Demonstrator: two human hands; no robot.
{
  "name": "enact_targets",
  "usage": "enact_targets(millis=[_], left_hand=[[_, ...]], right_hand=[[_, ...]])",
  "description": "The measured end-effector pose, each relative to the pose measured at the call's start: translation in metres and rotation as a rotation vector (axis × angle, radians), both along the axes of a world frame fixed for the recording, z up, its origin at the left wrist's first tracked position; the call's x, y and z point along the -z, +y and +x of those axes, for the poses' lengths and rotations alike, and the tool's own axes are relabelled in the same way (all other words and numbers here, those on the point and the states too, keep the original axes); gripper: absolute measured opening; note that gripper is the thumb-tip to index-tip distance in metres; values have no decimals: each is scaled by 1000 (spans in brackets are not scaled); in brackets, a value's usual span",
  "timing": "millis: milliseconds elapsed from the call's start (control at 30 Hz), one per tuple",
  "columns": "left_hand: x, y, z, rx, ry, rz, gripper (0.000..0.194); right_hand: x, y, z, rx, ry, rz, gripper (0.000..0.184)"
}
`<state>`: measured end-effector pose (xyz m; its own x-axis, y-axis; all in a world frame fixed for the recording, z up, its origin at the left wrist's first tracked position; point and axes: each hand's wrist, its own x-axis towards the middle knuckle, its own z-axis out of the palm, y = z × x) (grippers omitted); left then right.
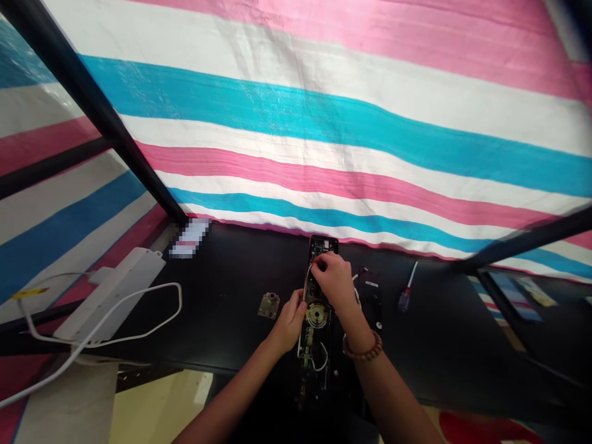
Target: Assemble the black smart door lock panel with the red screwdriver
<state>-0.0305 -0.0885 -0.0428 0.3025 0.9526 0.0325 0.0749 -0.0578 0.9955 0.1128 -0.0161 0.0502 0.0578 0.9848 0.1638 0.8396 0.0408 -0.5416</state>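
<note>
Opened black device [317,316] at lower centre; left hand [290,322] grips its left edge; right hand [333,279], fingertips bunched, obstructs its upper section; whether it pinches the white wire [306,285] cannot be told; metal part [269,305] left of centre; power strip [115,293] far left; screwdriver [407,290] right of centre; striped sheet [296,123] fills the upper frame.

Bench [222,327]: black top, across the lower half of the frame. On it: white power strip [115,296] with white cable [180,298], left; blurred pale item [190,238], left; small metal part [269,305], lower centre; dark flat part [372,302] and screwdriver [405,299], right of centre; opened long device [317,316], lower centre, contact with bench unclear
</note>
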Motion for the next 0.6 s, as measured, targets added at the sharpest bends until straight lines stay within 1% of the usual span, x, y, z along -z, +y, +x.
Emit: enact_targets(millis=[200,367,467,600], left_hand=[[-5,1,0,3,4,-4,40],[-5,0,0,20,-7,-12,39],[-4,-1,0,24,-14,-1,38],[-2,0,1,0,6,17,38]], right_hand=[[-4,5,-4,20,-113,-79,13],[-5,11,-3,0,-101,-134,19],[-6,10,-9,56,-116,-138,22],[-6,7,-22,144,-198,-157,24]])
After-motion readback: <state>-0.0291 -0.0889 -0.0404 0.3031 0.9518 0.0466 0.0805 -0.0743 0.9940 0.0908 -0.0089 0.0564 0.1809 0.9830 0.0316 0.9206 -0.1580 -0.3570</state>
